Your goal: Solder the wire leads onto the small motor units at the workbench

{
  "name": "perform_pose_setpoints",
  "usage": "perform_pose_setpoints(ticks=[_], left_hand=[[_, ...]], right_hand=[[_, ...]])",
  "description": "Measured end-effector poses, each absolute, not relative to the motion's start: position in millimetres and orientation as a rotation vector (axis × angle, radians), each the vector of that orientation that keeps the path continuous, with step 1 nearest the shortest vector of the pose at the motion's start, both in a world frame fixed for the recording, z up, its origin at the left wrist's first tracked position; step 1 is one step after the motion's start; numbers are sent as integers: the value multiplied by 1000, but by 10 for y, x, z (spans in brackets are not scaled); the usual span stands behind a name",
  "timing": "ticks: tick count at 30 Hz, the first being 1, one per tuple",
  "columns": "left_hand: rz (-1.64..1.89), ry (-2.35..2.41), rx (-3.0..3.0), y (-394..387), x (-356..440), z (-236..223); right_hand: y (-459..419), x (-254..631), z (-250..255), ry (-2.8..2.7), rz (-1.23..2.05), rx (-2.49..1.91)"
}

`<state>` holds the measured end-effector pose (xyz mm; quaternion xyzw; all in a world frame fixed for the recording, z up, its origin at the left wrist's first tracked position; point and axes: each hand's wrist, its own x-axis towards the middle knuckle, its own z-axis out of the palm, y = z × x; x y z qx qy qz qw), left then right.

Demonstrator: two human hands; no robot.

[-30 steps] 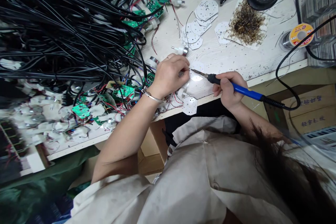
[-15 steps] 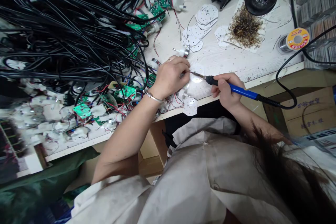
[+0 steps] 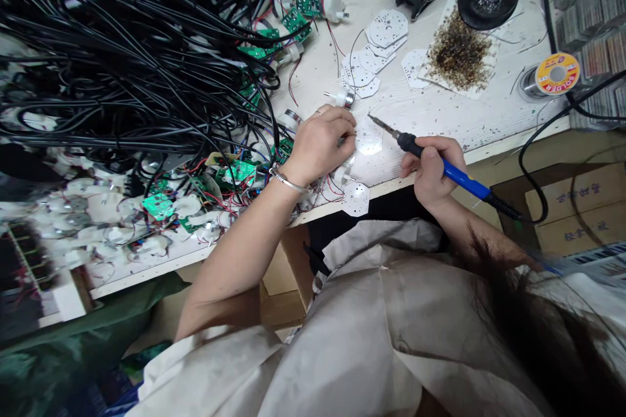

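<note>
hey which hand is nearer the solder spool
Right. The right hand, holding the soldering iron, is left of the solder spool and lower in view; the left hand is farther left, near the black cables.

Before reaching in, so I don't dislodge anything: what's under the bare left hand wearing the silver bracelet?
A white, many-sided board shows beside the left hand, and a green circuit board near the wrist. Whatever lies beneath the hand itself is covered.

An electronics workshop: a soldering iron (image 3: 462, 178), a solder spool (image 3: 558, 74), green circuit boards (image 3: 237, 173) and heaped black cables (image 3: 122, 65) crowd the bench (image 3: 430, 114).
</note>
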<state>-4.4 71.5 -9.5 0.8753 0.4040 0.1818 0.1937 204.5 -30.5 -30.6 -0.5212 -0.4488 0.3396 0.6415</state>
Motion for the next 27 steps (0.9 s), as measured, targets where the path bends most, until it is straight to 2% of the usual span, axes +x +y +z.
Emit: perform_pose_setpoints(ticks=[8,14,21,27], left_hand=[[447,1119,2521,671,-81,20],[775,1397,2396,804,-86,264],[757,1441,2260,1501,283,44],[793,1396,2166,1397,244,73]], right_hand=[[-205,1942,-264,-1057,679,-1226],[-213,1940,-291,-1040,641,-1187],[-167,1938,-331,-1009,559,-1119],[-173,1949,-315,-1002,606,-1129]])
